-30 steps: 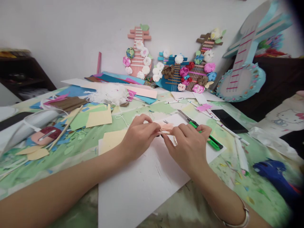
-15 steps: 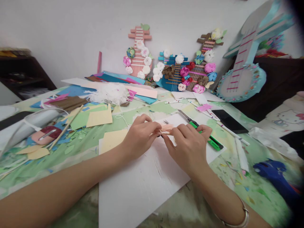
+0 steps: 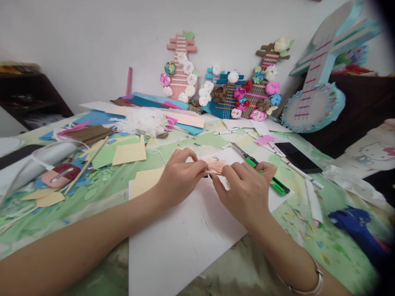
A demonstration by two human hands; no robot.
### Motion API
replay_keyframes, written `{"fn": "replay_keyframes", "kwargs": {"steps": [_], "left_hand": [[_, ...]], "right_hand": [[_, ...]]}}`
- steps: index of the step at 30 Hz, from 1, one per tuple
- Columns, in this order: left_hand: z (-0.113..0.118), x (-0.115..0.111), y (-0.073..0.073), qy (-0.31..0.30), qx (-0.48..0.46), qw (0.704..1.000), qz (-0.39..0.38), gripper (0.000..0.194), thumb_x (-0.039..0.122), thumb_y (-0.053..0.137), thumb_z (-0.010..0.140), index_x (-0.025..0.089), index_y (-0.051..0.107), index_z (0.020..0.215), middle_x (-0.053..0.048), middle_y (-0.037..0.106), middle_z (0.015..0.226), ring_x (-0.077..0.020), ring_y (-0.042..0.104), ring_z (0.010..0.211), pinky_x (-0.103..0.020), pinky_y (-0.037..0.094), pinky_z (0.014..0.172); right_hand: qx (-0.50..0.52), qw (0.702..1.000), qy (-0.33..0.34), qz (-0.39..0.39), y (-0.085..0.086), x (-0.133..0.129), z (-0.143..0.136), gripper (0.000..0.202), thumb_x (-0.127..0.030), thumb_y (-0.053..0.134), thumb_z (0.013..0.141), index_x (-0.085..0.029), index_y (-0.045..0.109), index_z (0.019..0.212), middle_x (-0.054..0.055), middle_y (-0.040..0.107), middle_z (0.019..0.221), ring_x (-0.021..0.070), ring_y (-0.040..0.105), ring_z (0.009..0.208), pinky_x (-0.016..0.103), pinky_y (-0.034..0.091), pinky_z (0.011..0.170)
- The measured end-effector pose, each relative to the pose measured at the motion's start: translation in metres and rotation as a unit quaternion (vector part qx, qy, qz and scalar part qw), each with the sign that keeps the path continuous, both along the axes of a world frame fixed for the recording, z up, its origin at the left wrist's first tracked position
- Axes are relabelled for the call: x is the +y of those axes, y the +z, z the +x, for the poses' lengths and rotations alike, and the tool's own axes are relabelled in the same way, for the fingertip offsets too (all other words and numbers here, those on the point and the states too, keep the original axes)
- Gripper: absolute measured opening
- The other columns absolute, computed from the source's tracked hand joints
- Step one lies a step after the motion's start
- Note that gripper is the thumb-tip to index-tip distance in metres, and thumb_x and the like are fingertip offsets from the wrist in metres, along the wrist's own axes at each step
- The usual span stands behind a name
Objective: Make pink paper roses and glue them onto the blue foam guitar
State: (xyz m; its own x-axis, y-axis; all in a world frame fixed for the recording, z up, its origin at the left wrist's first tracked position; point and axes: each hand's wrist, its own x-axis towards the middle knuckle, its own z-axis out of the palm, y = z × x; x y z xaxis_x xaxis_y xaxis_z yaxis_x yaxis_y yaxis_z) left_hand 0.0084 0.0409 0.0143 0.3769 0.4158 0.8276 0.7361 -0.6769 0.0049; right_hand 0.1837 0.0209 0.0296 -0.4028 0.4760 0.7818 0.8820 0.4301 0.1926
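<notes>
A small piece of pink crepe paper [image 3: 215, 165], finely pleated, is stretched between my two hands above a white sheet [image 3: 166, 246]. My left hand [image 3: 182, 176] pinches its left end between thumb and fingertips. The other end is pinched by my right hand [image 3: 245, 187], whose little finger reaches toward the green utility knife [image 3: 279, 186]. That knife lies on the sheet with its blade out. Just behind the pink paper shows the tip of a thin metal tool, mostly hidden. A yellow paper [image 3: 145, 181] lies beside my left wrist.
White yarn [image 3: 145, 122] and coloured paper scraps lie at the left. Paper-flowered instrument models [image 3: 180, 70] lean on the wall. At the right are a black phone [image 3: 298, 157], thin white rolled sticks and a blue glue gun [image 3: 354, 228].
My left hand has shifted slightly left, away from my right. More of the pleated pink paper shows, spread wider between the fingers.
</notes>
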Motion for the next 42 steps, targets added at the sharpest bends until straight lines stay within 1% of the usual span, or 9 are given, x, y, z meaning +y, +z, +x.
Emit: {"fn": "replay_keyframes", "kwargs": {"steps": [4,7,11,20,23,25,29,37,42], "left_hand": [[-0.001,-0.001,0.000,-0.004,0.010,1.000,0.014,0.015,0.017,0.053,0.085,0.021,0.064,0.075,-0.001,0.059,0.057,-0.0185,0.056,0.080,-0.034,0.040,0.072],[-0.001,-0.001,-0.002,-0.010,0.006,1.000,0.012,0.014,0.020,0.054,0.085,0.022,0.065,0.078,-0.001,0.062,0.060,-0.0189,0.056,0.083,-0.034,0.041,0.074],[-0.002,0.002,-0.003,-0.024,-0.022,0.999,-0.018,0.010,0.023,0.056,0.084,0.021,0.065,0.079,-0.002,0.065,0.066,-0.0174,0.057,0.079,-0.032,0.042,0.073],[-0.001,0.001,0.003,-0.081,-0.054,0.992,-0.084,0.007,0.017,0.055,0.084,0.018,0.061,0.084,-0.002,0.065,0.072,-0.0147,0.056,0.077,-0.029,0.044,0.075],[0.000,0.000,0.003,-0.085,-0.067,0.989,-0.103,0.006,0.018,0.056,0.084,0.019,0.061,0.085,-0.001,0.065,0.072,-0.0145,0.055,0.077,-0.028,0.045,0.074],[0.000,-0.001,0.002,-0.086,-0.072,0.987,-0.114,0.005,0.019,0.056,0.084,0.019,0.061,0.085,-0.001,0.064,0.072,-0.0145,0.054,0.077,-0.028,0.045,0.074],[0.001,-0.001,0.001,-0.081,-0.078,0.985,-0.130,0.005,0.021,0.056,0.084,0.017,0.060,0.085,-0.002,0.063,0.073,-0.0148,0.053,0.079,-0.028,0.046,0.072],[0.001,-0.002,0.004,-0.088,-0.073,0.983,-0.144,0.003,0.020,0.060,0.081,0.017,0.060,0.083,-0.002,0.064,0.072,-0.0147,0.055,0.078,-0.027,0.045,0.070],[-0.002,-0.002,0.010,-0.142,-0.061,0.969,-0.195,0.012,0.026,0.066,0.075,0.017,0.060,0.081,-0.002,0.066,0.072,-0.0140,0.057,0.071,-0.027,0.044,0.069]], "right_hand": [[0.007,1.000,0.005,0.001,0.001,0.000,0.000,0.030,-0.028,0.050,0.084,-0.017,0.049,0.057,-0.003,0.043,0.052,0.0102,0.035,0.056,0.035,0.018,0.067],[0.013,1.000,0.007,0.007,0.002,0.001,0.000,0.029,-0.028,0.050,0.083,-0.017,0.048,0.056,-0.003,0.043,0.051,0.0099,0.034,0.055,0.034,0.018,0.067],[0.020,1.000,0.008,0.007,0.001,0.001,0.001,0.027,-0.028,0.050,0.083,-0.017,0.050,0.058,-0.003,0.045,0.052,0.0097,0.034,0.055,0.035,0.018,0.069],[0.022,0.999,0.023,-0.012,0.001,0.002,0.003,0.023,-0.028,0.049,0.085,-0.018,0.056,0.066,-0.002,0.051,0.056,0.0111,0.042,0.058,0.036,0.020,0.074],[0.019,0.998,0.034,-0.040,0.001,0.001,0.001,0.017,-0.023,0.048,0.086,-0.019,0.059,0.073,-0.002,0.055,0.061,0.0107,0.044,0.059,0.036,0.020,0.075],[0.011,0.997,0.047,-0.060,0.001,0.001,0.000,0.015,-0.017,0.047,0.086,-0.020,0.060,0.080,-0.001,0.060,0.072,0.0095,0.046,0.060,0.035,0.021,0.076],[0.006,0.994,0.074,-0.079,-0.002,0.001,-0.001,0.020,-0.009,0.047,0.085,-0.022,0.063,0.086,0.001,0.062,0.090,0.0066,0.047,0.060,0.034,0.021,0.077],[0.028,0.983,0.100,-0.152,-0.001,0.002,0.004,0.021,-0.015,0.048,0.085,-0.023,0.066,0.089,0.002,0.055,0.088,0.0074,0.045,0.060,0.035,0.021,0.074],[0.087,0.966,0.135,-0.204,0.000,0.006,0.009,0.019,-0.015,0.050,0.082,-0.022,0.067,0.085,0.002,0.051,0.086,0.0101,0.047,0.065,0.034,0.022,0.072]]}}
